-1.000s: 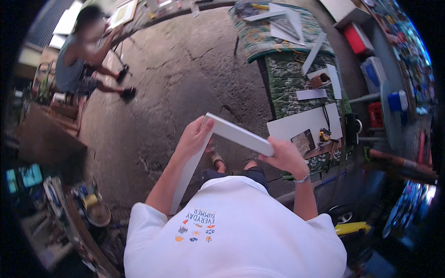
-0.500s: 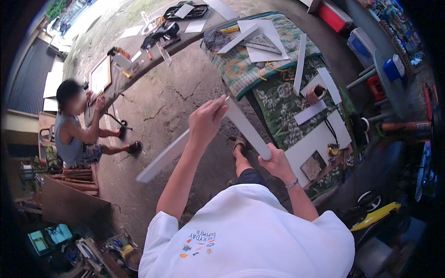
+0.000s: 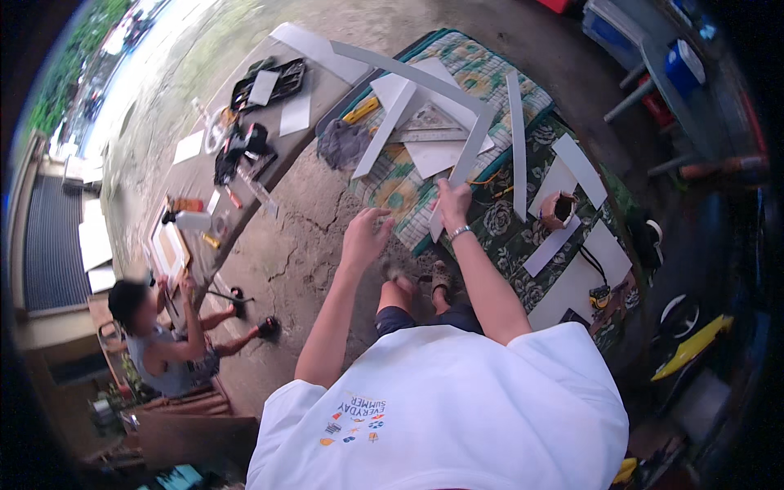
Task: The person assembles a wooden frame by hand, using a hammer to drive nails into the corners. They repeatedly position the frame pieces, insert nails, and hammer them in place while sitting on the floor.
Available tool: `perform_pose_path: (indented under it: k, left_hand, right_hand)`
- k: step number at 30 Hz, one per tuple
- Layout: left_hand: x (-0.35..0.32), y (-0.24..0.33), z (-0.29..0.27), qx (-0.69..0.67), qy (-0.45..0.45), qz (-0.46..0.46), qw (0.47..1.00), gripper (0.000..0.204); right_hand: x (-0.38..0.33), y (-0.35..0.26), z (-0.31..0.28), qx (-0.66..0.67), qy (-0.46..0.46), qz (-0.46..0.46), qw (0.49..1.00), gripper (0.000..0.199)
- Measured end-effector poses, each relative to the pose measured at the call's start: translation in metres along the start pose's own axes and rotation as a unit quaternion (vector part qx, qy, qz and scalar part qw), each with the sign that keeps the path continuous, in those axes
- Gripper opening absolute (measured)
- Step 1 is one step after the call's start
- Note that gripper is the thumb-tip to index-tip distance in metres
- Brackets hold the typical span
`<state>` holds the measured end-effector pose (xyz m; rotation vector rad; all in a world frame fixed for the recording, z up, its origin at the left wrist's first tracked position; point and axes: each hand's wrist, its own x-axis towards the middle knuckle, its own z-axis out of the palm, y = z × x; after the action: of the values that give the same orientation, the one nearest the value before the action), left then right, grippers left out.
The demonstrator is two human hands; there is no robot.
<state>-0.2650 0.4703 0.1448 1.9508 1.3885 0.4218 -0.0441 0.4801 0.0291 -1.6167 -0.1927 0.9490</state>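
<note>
My right hand [image 3: 452, 204] is closed round one end of a white L-shaped frame piece [image 3: 472, 149], two flat strips meeting at a corner. Its long arm reaches away to the far left, above the quilted mat [image 3: 380, 192]. My left hand [image 3: 365, 238] holds nothing; its fingers are apart, over the concrete floor left of the mat's near corner. Under or beside the frame piece are a loose white strip [image 3: 382, 132], a white sheet [image 3: 429, 159] and a triangular ruler [image 3: 433, 116]. Another white strip [image 3: 517, 147] lies to the right.
A person [image 3: 167, 359] sits at the left, hands at a framed panel [image 3: 166, 253] on a long bench [image 3: 306, 147]. An open black tool case [image 3: 269, 86] rests there. Right are a brown container [image 3: 557, 211] and a tape measure [image 3: 600, 296] on dark floral cloth [image 3: 496, 214].
The frame piece has swung forward over the mat. My left hand has let go of it, while my right hand still grips its end. The view has turned, too.
</note>
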Motion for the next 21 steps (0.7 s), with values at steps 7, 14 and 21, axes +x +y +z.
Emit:
perform_pose_path:
  k: [7, 14, 21]
  left_hand:
    - [0.16, -0.047, 0.021, 0.03, -0.031, 0.058, 0.997, 0.033]
    - [0.272, -0.105, 0.035, 0.105, 0.026, 0.1, 0.989, 0.056]
    - [0.294, -0.093, 0.055, 0.055, -0.014, 0.06, 0.997, 0.051]
  right_hand:
    - [0.079, 0.051, 0.044, -0.065, 0.147, -0.02, 0.987, 0.04]
    - [0.03, -0.049, 0.034, -0.438, 0.062, 0.036, 0.896, 0.061]
    - [0.124, -0.075, -0.073, -0.585, 0.282, -0.136, 0.748, 0.046]
